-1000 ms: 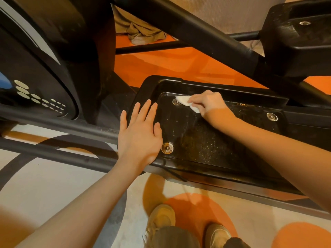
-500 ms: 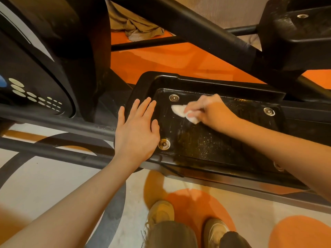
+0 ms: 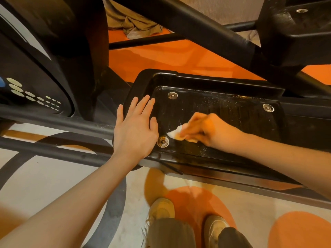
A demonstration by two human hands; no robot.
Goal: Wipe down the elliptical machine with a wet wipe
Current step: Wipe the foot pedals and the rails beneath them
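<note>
Right hand: the right hand, blurred, curls its fingers around a white wet wipe and presses it onto the black pedal of the elliptical machine.
Left hand: the left hand lies flat, fingers straight and slightly spread, on the front rim of the same pedal, holding nothing.
Wet wipe: crumpled small, it shows only at the right hand's fingertips, near the pedal's front corner and just beside a round metal bolt head.
Pedal: a shallow black tray with a raised lip; pale specks dot its surface. Two more bolt heads show, one at the far front corner and one toward the rear.
Machine: a thick black bar crosses diagonally above the pedal; the second pedal sits at upper right. A black flywheel housing with pale oval markings fills the left.
Floor: pale with orange circles and dark curved bands; beyond the machine it is orange.
Person: two tan shoes and dark trouser legs stand just below the pedal's rail.
Background: an olive cloth lies crumpled on the floor behind the frame.
</note>
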